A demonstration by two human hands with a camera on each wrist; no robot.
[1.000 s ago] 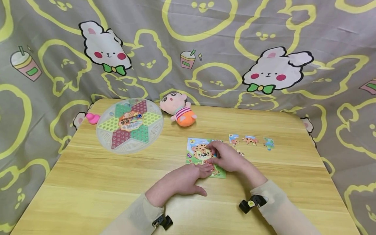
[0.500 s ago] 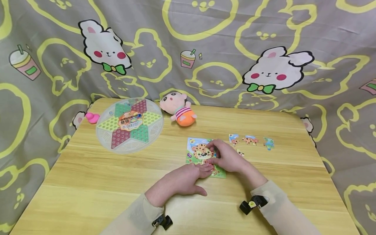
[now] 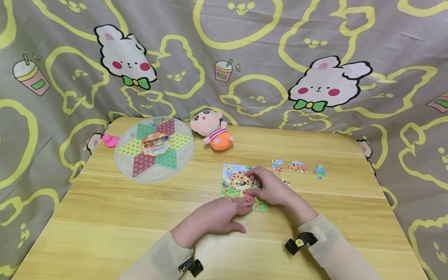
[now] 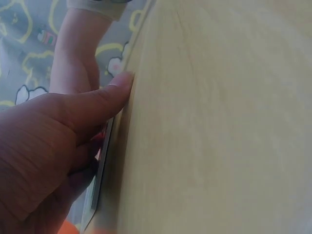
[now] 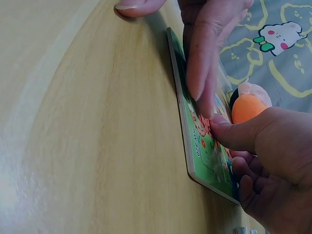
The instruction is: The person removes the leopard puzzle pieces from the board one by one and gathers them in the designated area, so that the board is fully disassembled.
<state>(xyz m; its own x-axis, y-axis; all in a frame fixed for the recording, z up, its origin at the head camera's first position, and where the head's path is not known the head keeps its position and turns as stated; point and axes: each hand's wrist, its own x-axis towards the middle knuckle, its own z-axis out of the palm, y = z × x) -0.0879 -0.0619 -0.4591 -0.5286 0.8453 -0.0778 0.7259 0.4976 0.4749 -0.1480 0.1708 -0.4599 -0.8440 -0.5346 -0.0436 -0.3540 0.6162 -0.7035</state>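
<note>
A jigsaw puzzle board point(image 3: 229, 186) with a spotted leopard cub on green grass lies flat near the middle of the wooden table. My left hand point(image 3: 222, 213) lies over its lower edge, fingers extended on the picture and thumb out over the table. On the right side of the board, my right hand point(image 3: 271, 186) curls thumb and index finger about a piece beside the cub's face. The right wrist view shows the thumb point(image 5: 231, 131) touching the printed surface; the hand hides most of that piece. In the left wrist view, the board's thin edge point(image 4: 101, 170) shows past the left fingers.
Several loose puzzle pieces point(image 3: 297, 167) lie right of the board. A round Chinese checkers board point(image 3: 164, 159) occupies the left back, beside a pink duck toy point(image 3: 110, 140). A plush doll point(image 3: 211, 130) in orange shorts lies against the patterned curtain point(image 3: 259, 46).
Both hands keep practically the same place on the puzzle board. The loose pieces and toys stay put; the head view shifts very slightly.
</note>
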